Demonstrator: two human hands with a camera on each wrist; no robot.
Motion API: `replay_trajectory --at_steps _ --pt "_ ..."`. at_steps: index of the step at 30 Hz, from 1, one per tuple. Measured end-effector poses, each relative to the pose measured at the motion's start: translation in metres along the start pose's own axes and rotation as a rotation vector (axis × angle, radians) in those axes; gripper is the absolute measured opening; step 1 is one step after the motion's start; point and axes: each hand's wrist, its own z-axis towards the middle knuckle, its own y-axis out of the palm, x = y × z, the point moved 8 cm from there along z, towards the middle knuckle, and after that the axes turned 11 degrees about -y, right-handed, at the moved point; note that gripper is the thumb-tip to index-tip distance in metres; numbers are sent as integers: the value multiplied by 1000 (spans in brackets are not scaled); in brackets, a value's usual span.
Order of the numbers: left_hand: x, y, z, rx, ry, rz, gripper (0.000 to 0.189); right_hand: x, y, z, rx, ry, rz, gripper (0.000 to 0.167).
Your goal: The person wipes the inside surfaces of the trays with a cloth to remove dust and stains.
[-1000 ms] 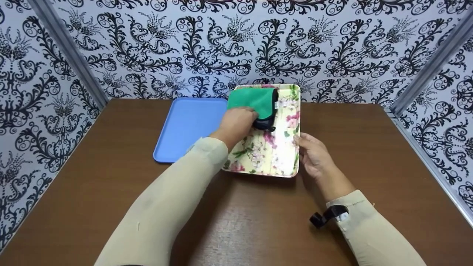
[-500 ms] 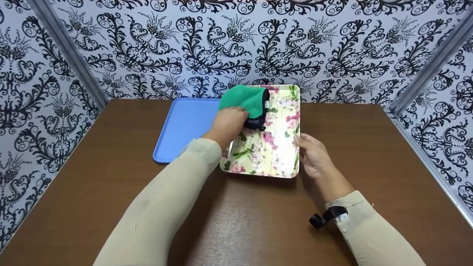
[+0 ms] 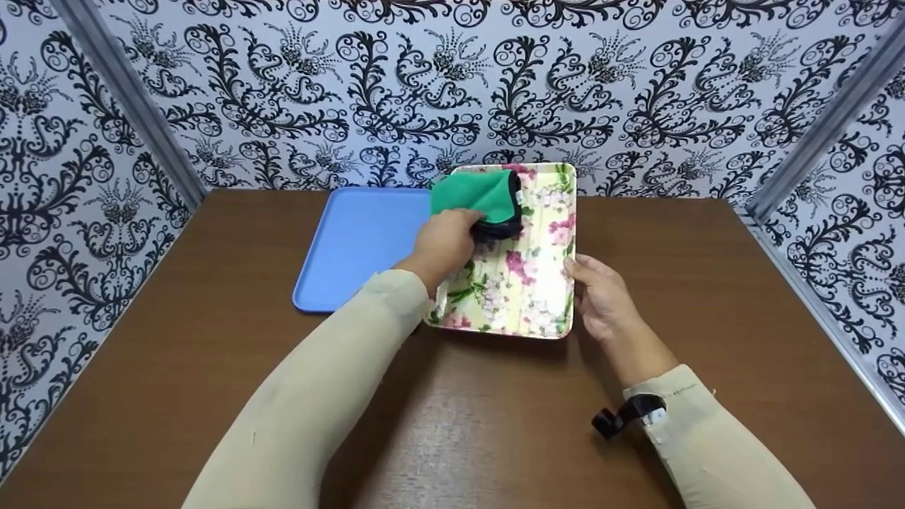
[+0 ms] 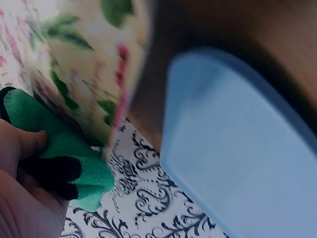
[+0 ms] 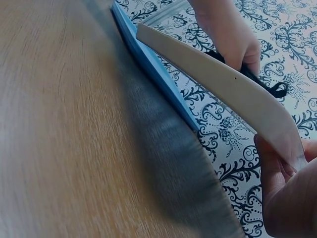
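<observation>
In the head view a floral tray, cream with pink blossoms and green leaves, is held raised above the table. My right hand grips its right edge, thumb on the rim and fingers beneath. On the tray's upper left lies a folded green cloth with black edging, partly hidden by my left hand, which holds its near side. The left wrist view shows the thumb and fingers pinching the bunched cloth against the tray's surface. From the right wrist view, the tray's pale underside is seen edge-on, off the table.
A plain blue tray lies on the brown wooden table to the left, partly overlapped by the floral tray in the head view. Patterned black-and-white walls enclose the back and sides. A black strap mount sits on the right wrist.
My left hand has slid the cloth left across the floral tray, then slightly back right. The cloth looks more bunched now. The right hand and tray have barely moved.
</observation>
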Motion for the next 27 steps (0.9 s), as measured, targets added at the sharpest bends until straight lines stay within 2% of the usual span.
replay_trajectory --at_steps 5,8,18,27 --pt "12 4 -5 -24 -1 -140 54 -1 1 -1 -6 -15 18 19" --pt "19 6 -9 -35 6 -190 54 -2 1 -1 -7 -27 14 19" --pt "47 11 -22 -70 43 -261 55 -3 0 1 -7 -41 10 18" --pt "69 16 -34 -97 76 -226 56 -3 0 2 7 -37 21 19"
